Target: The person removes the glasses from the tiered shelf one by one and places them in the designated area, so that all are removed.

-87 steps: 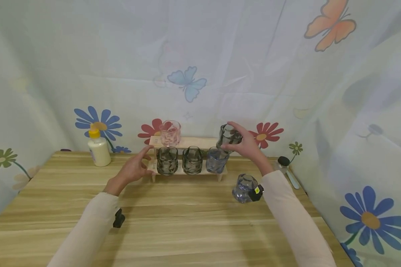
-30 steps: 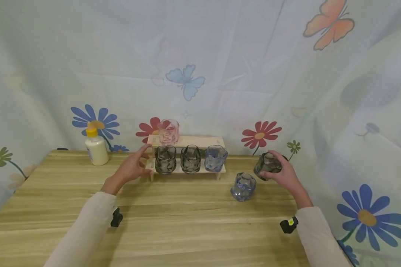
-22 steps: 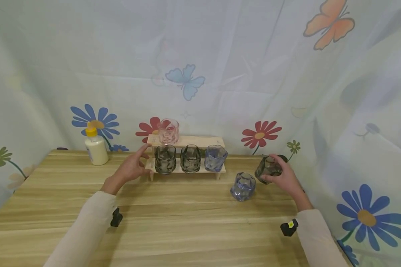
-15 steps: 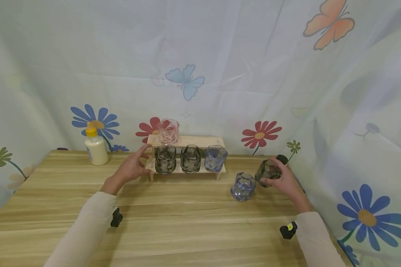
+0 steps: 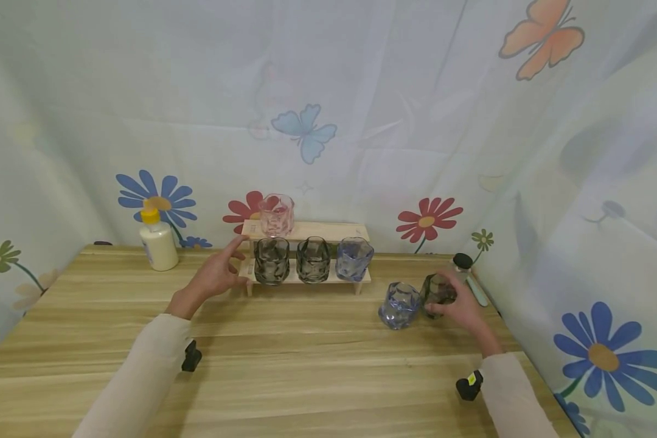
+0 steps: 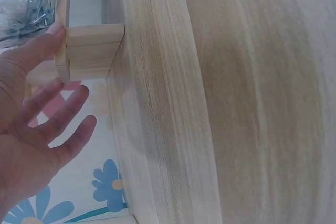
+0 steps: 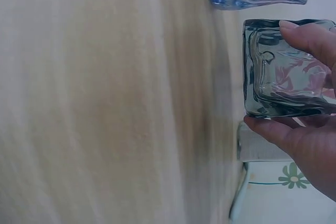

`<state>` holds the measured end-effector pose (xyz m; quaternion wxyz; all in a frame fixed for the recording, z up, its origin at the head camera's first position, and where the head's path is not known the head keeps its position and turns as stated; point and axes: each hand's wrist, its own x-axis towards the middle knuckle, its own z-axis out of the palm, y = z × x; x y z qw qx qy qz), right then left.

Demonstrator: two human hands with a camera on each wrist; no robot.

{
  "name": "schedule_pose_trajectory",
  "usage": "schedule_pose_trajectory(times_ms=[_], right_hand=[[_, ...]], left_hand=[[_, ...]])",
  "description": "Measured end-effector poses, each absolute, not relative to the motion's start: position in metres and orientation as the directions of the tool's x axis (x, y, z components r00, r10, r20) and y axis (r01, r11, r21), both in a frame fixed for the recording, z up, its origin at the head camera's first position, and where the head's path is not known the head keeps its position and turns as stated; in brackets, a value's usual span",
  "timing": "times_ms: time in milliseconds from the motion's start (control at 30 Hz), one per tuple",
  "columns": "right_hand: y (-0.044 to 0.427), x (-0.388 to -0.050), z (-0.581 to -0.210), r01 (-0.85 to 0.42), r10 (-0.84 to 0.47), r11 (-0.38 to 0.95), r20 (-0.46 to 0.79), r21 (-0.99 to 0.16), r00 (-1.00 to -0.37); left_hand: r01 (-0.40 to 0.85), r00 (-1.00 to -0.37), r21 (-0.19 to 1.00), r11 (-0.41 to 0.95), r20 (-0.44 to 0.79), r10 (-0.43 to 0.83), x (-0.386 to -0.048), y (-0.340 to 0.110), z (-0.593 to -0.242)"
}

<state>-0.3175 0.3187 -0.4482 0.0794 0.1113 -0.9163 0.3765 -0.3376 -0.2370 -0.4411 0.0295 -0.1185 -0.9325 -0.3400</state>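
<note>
On the wooden table (image 5: 306, 377) before me I see a yellow-capped bottle (image 5: 160, 249), a blue glass (image 5: 398, 306), a black-lidded jar (image 5: 462, 262) and a two-step shelf (image 5: 328, 230) (it carries four glasses (image 5: 313, 261)).

In the head view, I'm angling the left arm (image 5: 134, 380) toward one o'clock, and the left hand (image 5: 213, 277) is sitting at eight o'clock, its fingers (image 6: 68, 111) spreading apart. I'm slanting the right arm (image 5: 517, 395) toward eleven o'clock; the right hand (image 5: 461, 303) is gripping at four o'clock, its thumb (image 7: 312, 39) facing the bent index finger (image 7: 278, 133).
</note>
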Motion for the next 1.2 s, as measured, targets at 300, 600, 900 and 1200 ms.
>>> schedule_pose_trajectory(times_ms=[300, 600, 900, 1200], right_hand=[[0.315, -0.313, -0.460, -0.249, -0.147, 0.677, 0.204, -0.692, -0.968], [0.311, -0.309, -0.458, -0.222, -0.151, 0.673, 0.163, -0.706, -0.975], [0.311, -0.307, -0.461, -0.248, -0.170, 0.668, 0.180, -0.702, -0.969], [0.313, -0.308, -0.463, -0.217, -0.164, 0.664, 0.144, -0.716, -0.976]], left_hand=[[0.247, -0.969, 0.633, 0.733, 0.142, 0.205, -0.337, -0.236, -0.441], [0.232, -0.972, 0.632, 0.739, 0.129, 0.195, -0.338, -0.237, -0.441], [0.246, -0.969, 0.635, 0.732, 0.138, 0.206, -0.339, -0.238, -0.443], [0.247, -0.969, 0.639, 0.729, 0.140, 0.206, -0.338, -0.238, -0.442]])
